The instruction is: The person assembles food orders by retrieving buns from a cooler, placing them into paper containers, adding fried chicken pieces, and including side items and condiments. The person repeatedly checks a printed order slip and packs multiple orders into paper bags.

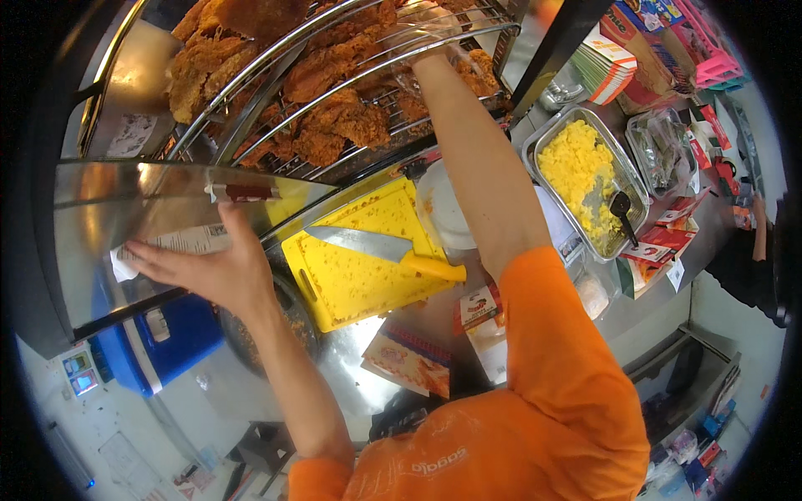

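Both hands are up: my left hand (213, 267), fingers spread, presses the steel cabinet door (125, 209); my right hand (426, 52) reaches among fried chicken (334, 92) on the wire rack (251, 150), fingers hidden, so I cannot tell their state.

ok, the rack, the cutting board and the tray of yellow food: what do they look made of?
Rack: bright metal wire, likely chromed or stainless, with sharp glints along the bars. Cutting board: probably plastic, uniform matte yellow, scored and speckled with crumbs. Tray: thin stainless-looking metal, dull silver sheen on its rolled rim.

Golden fried chicken pieces (334, 108) heaped on wire rack (276, 83) (behind glass door (150, 209)).
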`<state>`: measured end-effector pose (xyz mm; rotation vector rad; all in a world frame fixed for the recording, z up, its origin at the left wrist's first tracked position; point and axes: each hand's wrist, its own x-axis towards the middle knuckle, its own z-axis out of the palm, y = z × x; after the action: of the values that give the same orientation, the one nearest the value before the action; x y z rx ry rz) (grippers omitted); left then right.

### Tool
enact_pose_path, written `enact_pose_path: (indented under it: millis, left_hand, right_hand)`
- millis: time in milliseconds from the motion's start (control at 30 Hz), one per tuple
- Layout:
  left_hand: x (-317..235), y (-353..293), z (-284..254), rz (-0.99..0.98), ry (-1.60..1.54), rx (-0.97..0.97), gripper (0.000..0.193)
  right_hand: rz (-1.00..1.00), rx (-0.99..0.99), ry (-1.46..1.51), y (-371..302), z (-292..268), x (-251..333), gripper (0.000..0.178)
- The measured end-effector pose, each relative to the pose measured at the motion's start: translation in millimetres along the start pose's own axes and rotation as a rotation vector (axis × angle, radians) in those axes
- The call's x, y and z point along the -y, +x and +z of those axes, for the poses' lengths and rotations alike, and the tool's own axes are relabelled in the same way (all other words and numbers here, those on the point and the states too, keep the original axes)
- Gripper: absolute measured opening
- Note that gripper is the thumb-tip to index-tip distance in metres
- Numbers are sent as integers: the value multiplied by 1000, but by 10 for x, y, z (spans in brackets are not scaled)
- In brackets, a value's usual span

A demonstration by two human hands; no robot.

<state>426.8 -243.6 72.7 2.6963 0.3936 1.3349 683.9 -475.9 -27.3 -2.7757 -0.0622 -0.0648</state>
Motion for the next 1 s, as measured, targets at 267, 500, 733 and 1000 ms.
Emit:
enact_pose_path:
  millis: [267, 500, 733, 1000]
  left_hand:
    - [-277, -66, 100, 38, -22, -47, 108]
    - [-67, -43, 50, 32, -10, -75, 94]
    - [-55, -186, 67, -146, -282, -80, 87]
    - [-506, -221, 83, -29, -380, -7, 82]
  right_hand:
    - [77, -98, 112, 326, 153, 116, 34]
    - [171, -424, 677, 155, -2, -165, 37]
    - [269, -693, 972, -1262, -71, -133, 38]
    - [198, -261, 2248, -2503, -460, -287, 43]
